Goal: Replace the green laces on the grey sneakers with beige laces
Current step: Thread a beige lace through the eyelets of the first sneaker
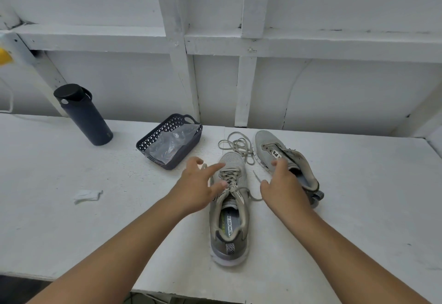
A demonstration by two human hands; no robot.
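We are looking down at a white desk (71, 220) where two grey sneakers are lying, toes pointing away from us. The near sneaker (229, 210) is sitting upright straight in front of us, and it is carrying a lace (228, 179) threaded through its eyelets, with loose ends trailing out on both sides; the colour is reading as pale greyish beige, and we cannot tell it more exactly. The far sneaker (282, 158) is lying to the right and further back, angled away, with its eyelets showing no lace. Between the two toes a loose lace (236, 147) is lying in a tangled coil on the desk, touching or nearly touching both shoes.

Our left hand (196, 189) is hovering at the left side of the near sneaker with its fingers spread and relaxed, the forefinger reaching over the toe end of the lacing and the thumb lying near the top of it; it is gripping nothing that we can see. Our right hand (282, 184) is hovering between the two sneakers, partly over the far one, fingers loosely extended and holding nothing.

Further left, a dark plastic basket (153, 136) is holding a crumpled clear bag (172, 143). A dark bottle (83, 115) is standing upright near the wall, and a scrap of white paper (87, 195) is lying on the desk.
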